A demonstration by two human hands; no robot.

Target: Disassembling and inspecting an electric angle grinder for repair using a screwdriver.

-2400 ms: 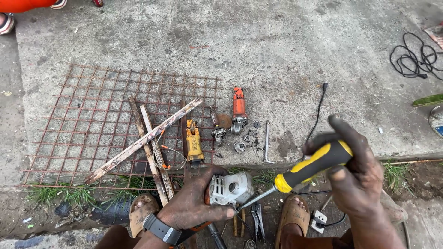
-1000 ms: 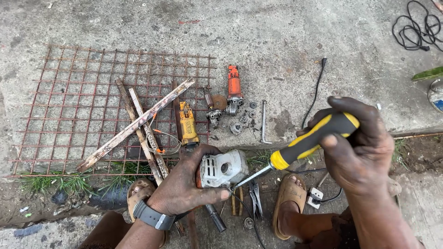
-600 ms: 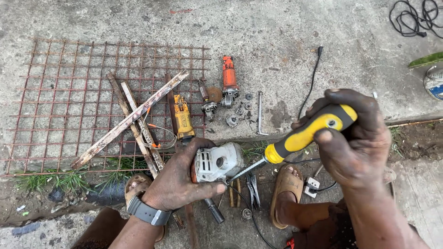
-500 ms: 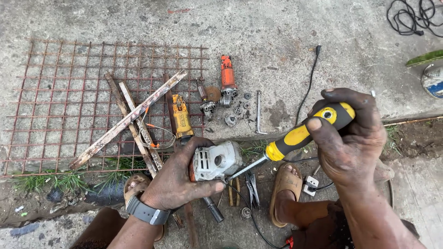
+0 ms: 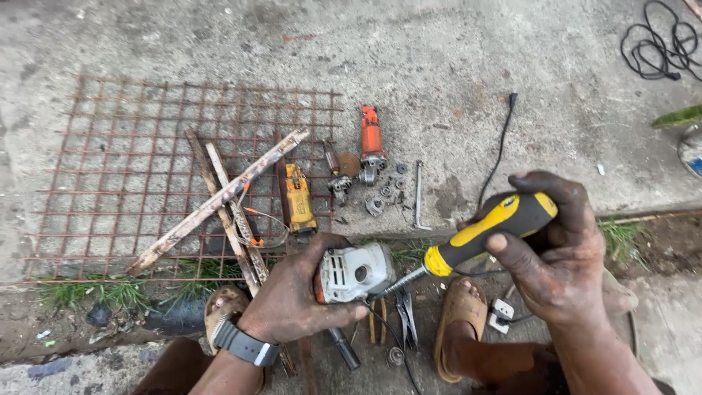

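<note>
1. Two dirty hands show in the head view, low in the picture. The left hand is wrapped tight around a small grey tool part and holds it just above the ground, between the person's feet.
2. One watch with a dark band sits on the left wrist.
3. The right hand grips a screwdriver with a yellow and black handle. Its fingers are closed around the handle.
4. The metal tip of the screwdriver touches the right side of the grey tool part.
5. Two feet in brown sandals rest on the ground, one under each arm.
6. A rusty wire grid lies flat on the concrete, up and to the left of the hands.
7. Some dirty sticks lie crossed on the grid.
8. A yellow tool piece lies at the edge of the grid, just above the left hand.
9. An orange tool piece lies farther up, with small metal bits scattered beside it.
10. A black cord runs along the concrete near the right hand.
11. Another black cord is bunched up in a coil in the top right corner, well apart from the hands.
</note>
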